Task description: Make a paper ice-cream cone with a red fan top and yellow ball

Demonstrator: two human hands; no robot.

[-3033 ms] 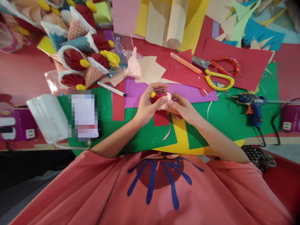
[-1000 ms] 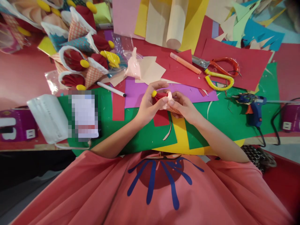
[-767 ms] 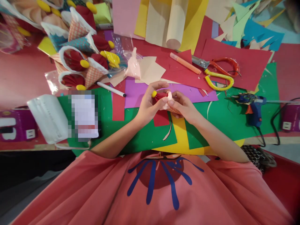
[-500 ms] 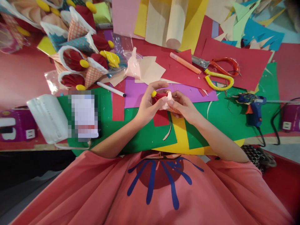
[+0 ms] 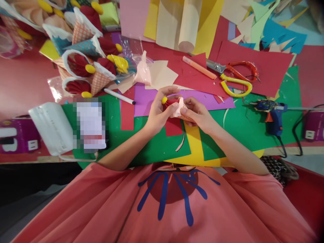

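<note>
Between my two hands lies a small craft ice cream cone (image 5: 187,116), tilted sideways, with a checked orange cone, a pale pink rim, a dark red top and a yellow ball at its tip. My left hand (image 5: 160,109) curls around the red top, its thumb on the rim. On the checked cone, my right hand (image 5: 198,113) pinches with thumb and fingers near the rim. Part of the cone is hidden behind the fingers. Under the hands are a red foam strip (image 5: 174,127) and a purple sheet (image 5: 143,101).
Finished-looking cones (image 5: 102,77) crowd the upper left. A bag of pale pink clay (image 5: 143,72), a marker (image 5: 119,96), an orange stick (image 5: 198,67) and scissors (image 5: 236,84) lie beyond my hands. A glue gun (image 5: 274,116) rests at right; a phone (image 5: 91,125) lies at left.
Both hands keep their hold on the craft cone. Its pink rim and yellow ball have shifted very slightly left, along with a small shift of the whole view.
</note>
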